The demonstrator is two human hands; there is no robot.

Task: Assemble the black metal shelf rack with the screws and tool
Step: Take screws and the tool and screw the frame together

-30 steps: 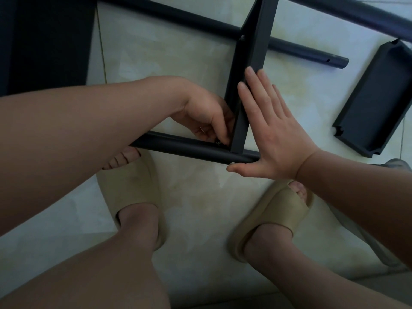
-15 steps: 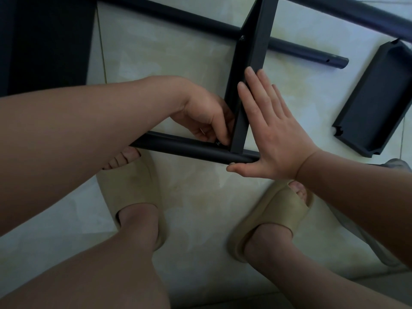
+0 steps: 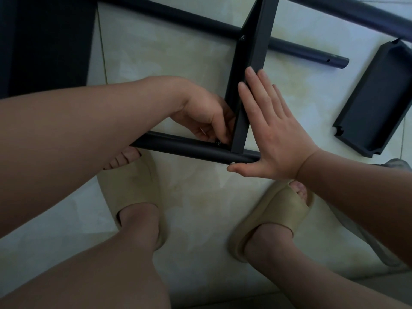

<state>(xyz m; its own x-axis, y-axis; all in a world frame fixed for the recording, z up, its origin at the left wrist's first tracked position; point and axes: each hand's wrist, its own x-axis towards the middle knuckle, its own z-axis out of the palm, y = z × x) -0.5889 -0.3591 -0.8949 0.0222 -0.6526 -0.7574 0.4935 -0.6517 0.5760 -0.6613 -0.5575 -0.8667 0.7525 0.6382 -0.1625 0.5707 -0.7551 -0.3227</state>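
Observation:
A black shelf panel (image 3: 252, 59) stands on edge between two black tubes on the tiled floor. The near tube (image 3: 189, 149) runs under my hands. My left hand (image 3: 207, 118) reaches in on the panel's left side, fingers curled and pinching a small screw (image 3: 218, 143) at the joint of panel and tube. My right hand (image 3: 274, 132) lies flat with straight fingers against the panel's right face, its thumb along the near tube. No tool shows in either hand.
A far tube (image 3: 289, 46) lies behind the panel, with another tube (image 3: 356, 14) at the top right. A loose black shelf tray (image 3: 376, 99) lies on the right. A dark panel (image 3: 44, 41) fills the top left. My feet in beige slippers (image 3: 133, 192) stand below.

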